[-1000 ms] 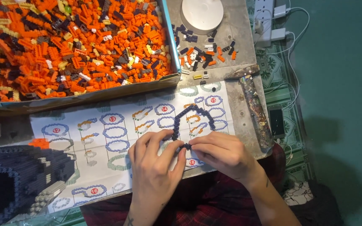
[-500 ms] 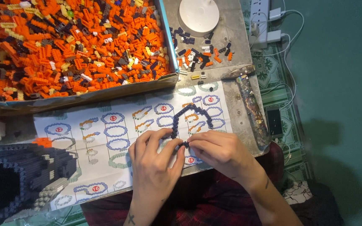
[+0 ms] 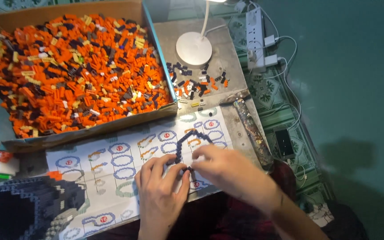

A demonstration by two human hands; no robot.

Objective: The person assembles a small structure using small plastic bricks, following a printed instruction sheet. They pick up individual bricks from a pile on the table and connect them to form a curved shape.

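- The ring (image 3: 191, 141), a thin dark loop of tiny bricks, lies on the sheet (image 3: 125, 173), its near end between both hands.
- It looks light but brittle; it would likely snap if bent, so holding close beside the joint seems safest.
- Left hand (image 3: 158, 195): fingertips pinched on the ring's near end.
- Right hand (image 3: 227, 171): fingers curled, pinching the same spot.
- Beyond: box (image 3: 156, 58) of orange bricks, loose pieces (image 3: 196, 84), lamp (image 3: 194, 48).
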